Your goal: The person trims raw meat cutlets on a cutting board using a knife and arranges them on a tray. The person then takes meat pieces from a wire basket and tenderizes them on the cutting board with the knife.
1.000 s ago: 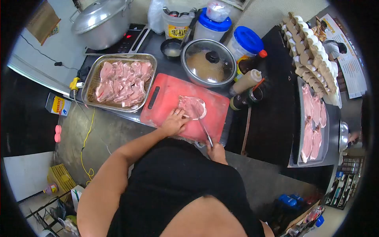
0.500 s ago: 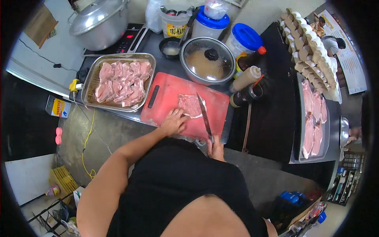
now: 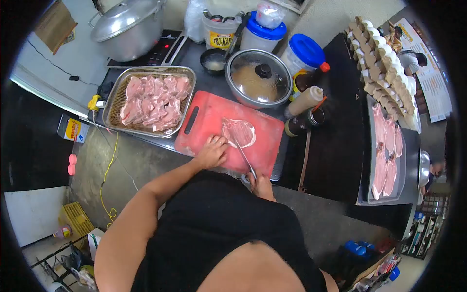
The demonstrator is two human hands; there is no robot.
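Note:
A thin slice of raw meat (image 3: pixel 242 131) with a pale fat rim lies on the red cutting board (image 3: pixel 265 129). My right hand (image 3: pixel 262 187) is wrapped round the handle of a knife (image 3: pixel 246 158) at the board's near edge. The blade slants up and left, its tip at the slice's lower edge. My left hand (image 3: pixel 212 152) rests on the board at the slice's lower left, fingers stretched out and holding nothing. Whether its fingertips touch the meat, I cannot tell.
Left of the board stands a wire-lined tray (image 3: pixel 113 104) of raw meat pieces. Behind are a lidded glass bowl (image 3: pixel 245 78), a pot (image 3: pixel 127 36) on a cooktop and sauce bottles (image 3: pixel 305 100). At right, egg trays (image 3: pixel 374 63) stand beyond another meat tray (image 3: pixel 402 180).
The knife has swung left from the slice's right side to its lower edge. The slice looks rounder and more spread. My left hand has stayed nearly in place.

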